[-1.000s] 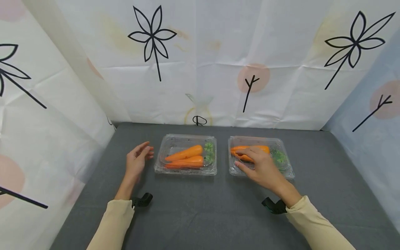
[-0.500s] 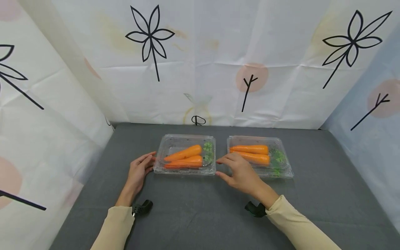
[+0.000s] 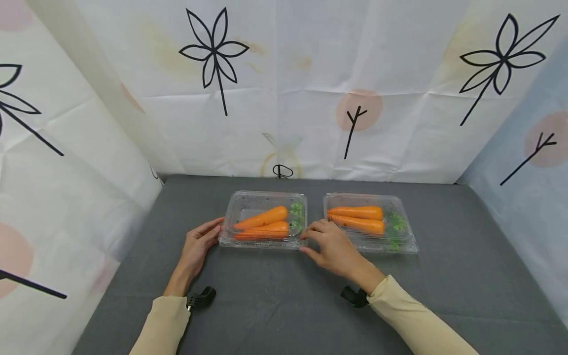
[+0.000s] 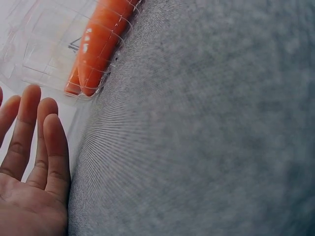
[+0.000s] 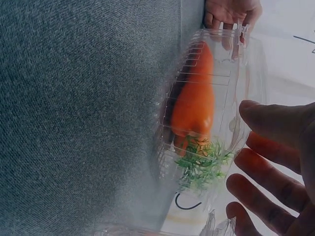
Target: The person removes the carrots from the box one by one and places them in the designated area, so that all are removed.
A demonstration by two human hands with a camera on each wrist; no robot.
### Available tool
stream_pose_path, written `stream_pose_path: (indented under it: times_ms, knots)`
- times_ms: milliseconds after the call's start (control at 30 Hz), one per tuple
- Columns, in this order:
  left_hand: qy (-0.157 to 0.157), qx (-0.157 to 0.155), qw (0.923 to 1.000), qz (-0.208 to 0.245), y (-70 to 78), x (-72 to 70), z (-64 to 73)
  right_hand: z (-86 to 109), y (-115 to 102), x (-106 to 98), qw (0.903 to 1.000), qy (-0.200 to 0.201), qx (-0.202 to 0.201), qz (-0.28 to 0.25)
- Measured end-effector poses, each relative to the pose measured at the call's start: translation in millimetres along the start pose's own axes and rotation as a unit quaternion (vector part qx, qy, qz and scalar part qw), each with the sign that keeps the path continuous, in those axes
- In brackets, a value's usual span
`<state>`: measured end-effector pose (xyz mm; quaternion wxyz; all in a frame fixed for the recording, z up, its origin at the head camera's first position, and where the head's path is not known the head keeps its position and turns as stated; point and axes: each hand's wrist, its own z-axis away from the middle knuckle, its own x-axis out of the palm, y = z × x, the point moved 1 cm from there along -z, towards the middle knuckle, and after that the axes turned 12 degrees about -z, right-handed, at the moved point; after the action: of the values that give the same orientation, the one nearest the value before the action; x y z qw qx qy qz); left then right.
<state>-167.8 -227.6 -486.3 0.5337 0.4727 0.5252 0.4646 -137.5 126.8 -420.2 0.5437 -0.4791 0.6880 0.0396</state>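
A clear plastic left box (image 3: pixel 266 244) lay on a dark gray cloth (image 3: pixel 266 301), between the two hands. It held orange carrots (image 3: pixel 265 217), with their thin tips to the left and their fat ends to the right. A bunch of green leaves (image 3: pixel 296 215) sat at the right end, next to the fat ends.

The left hand (image 3: pixel 195 249) was at the left end of the left box. Its fingers (image 4: pixel 56 142) were loose and almost straight, right by the plastic. I could not tell if the tips really touched it. The right hand (image 3: pixel 335 246) was at the right end of the same box, in the gap near the other one. Its fingers were loose, apart and a little bent, with the thumb close to the clear side. I could not tell if they touched it.

A clear right box (image 3: pixel 372 246) lay to the right, past the right hand. It had two carrots (image 3: pixel 360 212) side by side, and green leaves (image 3: pixel 395 224) at their right.

Both arms had cream sleeves (image 3: pixel 161 325). On the far side hung a white sheet (image 3: pixel 293 59) with black flower drawings (image 3: pixel 214 51).
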Motion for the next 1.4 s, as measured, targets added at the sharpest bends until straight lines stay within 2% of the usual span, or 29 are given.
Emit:
stream_pose_path:
  times_ms: [300, 567, 900, 1167, 1400]
  knots:
    - [-0.007, 0.027, 0.9994, -0.018, -3.7, -0.4, 1.0, 0.8, 0.9, 0.0, 0.9993, -0.006, -0.029, -0.021]
    - [-0.012, 0.031, 0.9985, -0.044, -7.3, -2.8, 1.8, 1.2, 2.7, 4.1, 0.9978, 0.010, -0.059, -0.029]
    - [-0.029, 0.053, 0.9982, -0.001, -8.7, -4.1, 2.7, -0.6, 4.2, 9.3, 0.9973, 0.015, -0.070, -0.014]
    - [-0.045, 0.079, 0.9958, -0.005, -9.8, -6.1, 4.9, 0.4, 5.2, 11.7, 0.9978, 0.013, -0.065, -0.007]
    - [-0.047, 0.084, 0.9953, -0.012, -8.8, -6.1, 6.1, 0.2, 4.9, 12.9, 0.9978, 0.018, -0.064, 0.002]
